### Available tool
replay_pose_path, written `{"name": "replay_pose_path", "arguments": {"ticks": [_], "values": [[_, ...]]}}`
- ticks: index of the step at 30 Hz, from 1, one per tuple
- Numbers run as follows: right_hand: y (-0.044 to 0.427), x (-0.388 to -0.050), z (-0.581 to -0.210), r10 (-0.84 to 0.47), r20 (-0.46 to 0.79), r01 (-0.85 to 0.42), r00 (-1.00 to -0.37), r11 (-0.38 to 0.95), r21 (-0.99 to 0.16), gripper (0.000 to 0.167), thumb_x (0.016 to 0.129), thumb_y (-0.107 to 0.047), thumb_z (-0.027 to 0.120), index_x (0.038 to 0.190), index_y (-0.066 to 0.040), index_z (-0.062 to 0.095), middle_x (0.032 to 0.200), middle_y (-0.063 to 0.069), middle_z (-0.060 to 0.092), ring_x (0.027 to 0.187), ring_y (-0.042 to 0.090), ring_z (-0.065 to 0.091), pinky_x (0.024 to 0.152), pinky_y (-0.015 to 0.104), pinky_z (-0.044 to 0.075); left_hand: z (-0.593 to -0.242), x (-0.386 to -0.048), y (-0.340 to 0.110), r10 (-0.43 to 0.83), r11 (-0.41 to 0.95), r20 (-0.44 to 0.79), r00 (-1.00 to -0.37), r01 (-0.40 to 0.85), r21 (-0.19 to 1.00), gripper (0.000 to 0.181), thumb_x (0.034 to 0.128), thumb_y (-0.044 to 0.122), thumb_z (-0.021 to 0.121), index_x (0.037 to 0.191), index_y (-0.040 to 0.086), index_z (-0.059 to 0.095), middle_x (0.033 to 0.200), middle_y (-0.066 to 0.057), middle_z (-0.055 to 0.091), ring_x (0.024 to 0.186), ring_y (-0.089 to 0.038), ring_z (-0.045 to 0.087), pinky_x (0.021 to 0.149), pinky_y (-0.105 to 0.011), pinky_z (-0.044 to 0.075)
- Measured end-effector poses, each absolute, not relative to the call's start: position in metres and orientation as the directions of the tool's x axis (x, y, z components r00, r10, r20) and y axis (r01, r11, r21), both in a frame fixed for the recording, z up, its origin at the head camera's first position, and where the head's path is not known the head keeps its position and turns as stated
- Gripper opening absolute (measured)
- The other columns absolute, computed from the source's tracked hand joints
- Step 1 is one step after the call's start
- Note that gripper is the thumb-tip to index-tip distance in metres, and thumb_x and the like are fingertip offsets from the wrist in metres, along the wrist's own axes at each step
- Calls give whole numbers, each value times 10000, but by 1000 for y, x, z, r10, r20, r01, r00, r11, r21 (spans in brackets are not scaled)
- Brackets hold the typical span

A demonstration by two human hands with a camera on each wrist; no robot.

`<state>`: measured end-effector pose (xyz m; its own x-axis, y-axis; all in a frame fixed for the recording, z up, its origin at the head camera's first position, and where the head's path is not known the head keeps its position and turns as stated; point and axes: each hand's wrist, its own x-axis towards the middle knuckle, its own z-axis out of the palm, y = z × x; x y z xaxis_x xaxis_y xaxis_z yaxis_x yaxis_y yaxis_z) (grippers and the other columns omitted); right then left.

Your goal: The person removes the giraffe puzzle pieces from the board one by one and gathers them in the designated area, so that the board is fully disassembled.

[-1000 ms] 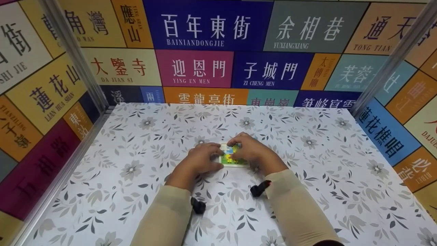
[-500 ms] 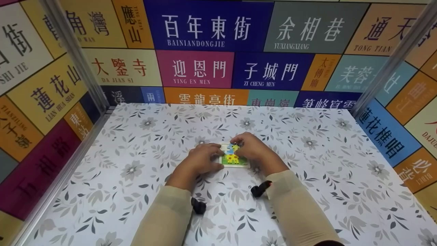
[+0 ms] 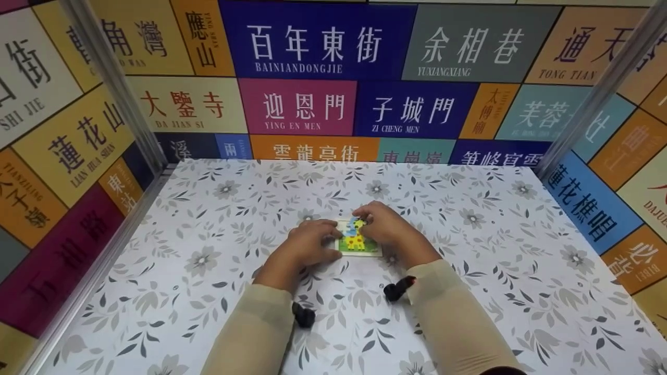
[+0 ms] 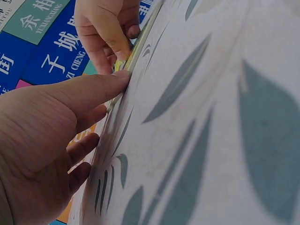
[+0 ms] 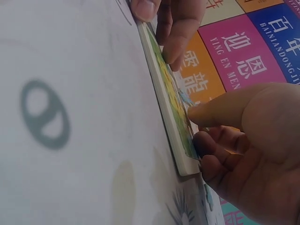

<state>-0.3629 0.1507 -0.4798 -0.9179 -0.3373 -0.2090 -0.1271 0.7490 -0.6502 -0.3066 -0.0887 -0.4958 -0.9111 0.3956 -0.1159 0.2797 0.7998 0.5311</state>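
A small jigsaw puzzle board (image 3: 360,254) with a pale rim lies flat on the table. Its picture shows a yellow giraffe (image 3: 355,242) with reddish spots on green, with some blue above. My left hand (image 3: 310,242) grips the board's left side, its thumb on the near left corner in the left wrist view. At the upper right of the board, my right hand (image 3: 388,226) pinches a puzzle piece (image 3: 359,223) between thumb and fingers, near the giraffe's head. In the right wrist view, the right fingertips (image 5: 199,114) partly hide this piece, which sits slightly raised.
A white cloth (image 3: 208,312) with grey flowers and leaves covers the table. Panels (image 3: 318,39) printed with Chinese place names stand behind and at both sides. Metal posts (image 3: 117,83) rise at the corners. A small black device (image 3: 398,289) sits at each cuff.
My right hand has drawn back slightly to the right, uncovering more of the giraffe picture. My left hand has stayed on the board's left side.
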Motion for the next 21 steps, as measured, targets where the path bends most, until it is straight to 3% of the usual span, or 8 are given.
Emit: {"name": "replay_pose_path", "arguments": {"ticks": [10, 16, 21], "values": [[187, -370, -462, -339, -132, -147, -932, 685, -714, 440, 1023, -246, 697, 1458, -198, 651, 1479, 52, 636, 1253, 289, 682, 908, 439, 622, -494, -309, -89, 380, 799, -144, -914, 247, 548, 465, 949, 421, 797, 1390, 312, 698, 1686, 98, 467, 1657, -332, 268, 1346, -636, 161], [226, -377, -467, -284, -138, -106, -949, 698, -708, 469, 1031, -256, 685, 1491, -186, 624, 1524, 62, 618, 1361, 315, 628, 1028, 486, 586, -496, -308, -89, 386, 802, -124, -914, 266, 535, 477, 941, 426, 802, 1396, 324, 699, 1685, 111, 467, 1645, -320, 298, 1340, -617, 195], [250, -378, -471, -213, -193, -6, -958, 686, -728, 456, 1021, -256, 715, 1468, -215, 636, 1502, 55, 622, 1353, 305, 621, 1045, 468, 575, -498, -308, -89, 384, 799, -134, -914, 257, 543, 479, 940, 432, 802, 1395, 324, 698, 1685, 119, 465, 1651, -318, 282, 1346, -618, 175]]}}
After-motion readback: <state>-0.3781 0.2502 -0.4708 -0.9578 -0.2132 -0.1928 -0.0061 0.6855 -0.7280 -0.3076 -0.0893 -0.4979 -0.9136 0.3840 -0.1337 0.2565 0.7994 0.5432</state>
